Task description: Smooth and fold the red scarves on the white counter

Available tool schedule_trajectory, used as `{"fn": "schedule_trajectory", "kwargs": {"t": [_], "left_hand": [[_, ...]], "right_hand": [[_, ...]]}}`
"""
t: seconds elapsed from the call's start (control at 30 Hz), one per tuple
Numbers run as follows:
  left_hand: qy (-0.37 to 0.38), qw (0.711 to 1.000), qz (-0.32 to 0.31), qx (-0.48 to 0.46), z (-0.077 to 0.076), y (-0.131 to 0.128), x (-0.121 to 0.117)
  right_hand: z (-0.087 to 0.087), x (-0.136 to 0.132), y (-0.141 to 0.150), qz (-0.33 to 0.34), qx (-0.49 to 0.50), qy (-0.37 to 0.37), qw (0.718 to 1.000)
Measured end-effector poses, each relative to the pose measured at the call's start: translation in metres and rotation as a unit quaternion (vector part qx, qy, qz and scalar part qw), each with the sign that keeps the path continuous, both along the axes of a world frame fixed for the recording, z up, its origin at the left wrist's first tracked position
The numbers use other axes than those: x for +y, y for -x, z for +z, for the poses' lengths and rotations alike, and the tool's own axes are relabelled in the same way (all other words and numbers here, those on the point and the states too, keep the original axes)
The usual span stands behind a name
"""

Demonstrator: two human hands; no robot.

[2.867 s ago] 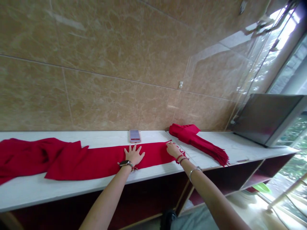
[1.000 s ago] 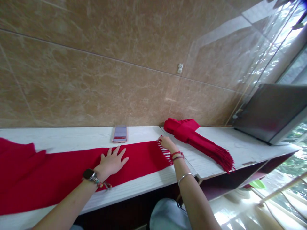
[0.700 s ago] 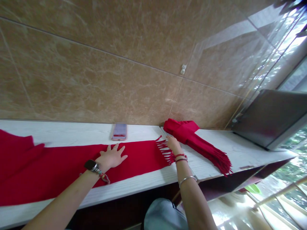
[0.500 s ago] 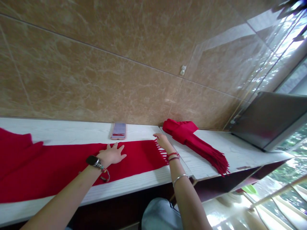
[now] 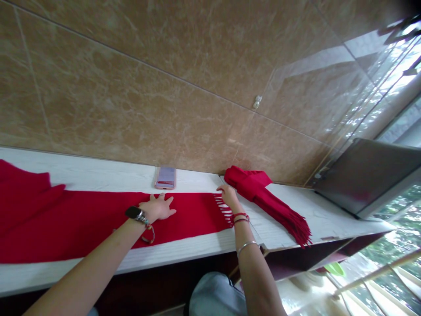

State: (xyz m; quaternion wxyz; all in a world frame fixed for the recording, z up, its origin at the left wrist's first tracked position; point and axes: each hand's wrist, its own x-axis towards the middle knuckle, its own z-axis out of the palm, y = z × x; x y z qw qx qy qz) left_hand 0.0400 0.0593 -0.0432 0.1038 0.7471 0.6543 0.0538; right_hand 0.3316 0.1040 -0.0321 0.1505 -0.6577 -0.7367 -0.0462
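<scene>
A red scarf (image 5: 95, 219) lies spread lengthwise along the white counter, its left part raised in loose folds. My left hand (image 5: 160, 208) rests flat on it with fingers spread, a dark watch and a beaded bracelet at the wrist. At the scarf's fringed right end, my right hand (image 5: 230, 198) is bent over the upper corner of the fringe (image 5: 224, 210). Its fingers are curled in; whether strands are between them is hidden. Just right of this hand lies a second red scarf (image 5: 263, 193), folded long and narrow, its fringe towards the counter's front edge.
A phone (image 5: 165, 177) lies behind the scarf, near the tiled wall (image 5: 131, 101). A dark grey box-like appliance (image 5: 371, 175) stands at the counter's right end. Open shelf space (image 5: 305, 259) shows under the white counter (image 5: 98, 173). Further right are a railing (image 5: 378, 272) and a window.
The view has shifted slightly. Both hands keep nearly the same places on the scarf, the left flat and the right at the fringe. The scarves lie as before.
</scene>
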Motion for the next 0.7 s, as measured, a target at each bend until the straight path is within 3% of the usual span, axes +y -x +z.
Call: {"fn": "schedule_trajectory", "kwargs": {"t": [0.1,0.3,0.4,0.57,0.7], "left_hand": [[0.042,0.999,-0.010,0.023,0.009,0.000,-0.005],[0.051,0.997,-0.026,0.049,0.019,-0.001,-0.014],[0.055,0.997,-0.024,0.050,0.021,-0.001,-0.017],[0.060,0.996,-0.028,0.061,0.023,-0.002,-0.016],[0.068,0.995,-0.027,0.063,0.023,-0.002,-0.015]], "right_hand": [[-0.005,0.001,0.010,0.005,0.002,0.018,1.000],[-0.016,-0.008,-0.006,-0.122,0.017,0.011,0.992],[-0.013,-0.010,-0.015,-0.147,0.022,0.000,0.989],[-0.004,0.001,0.000,-0.022,0.019,-0.019,0.999],[-0.011,0.006,0.016,0.068,0.010,0.012,0.998]]}}
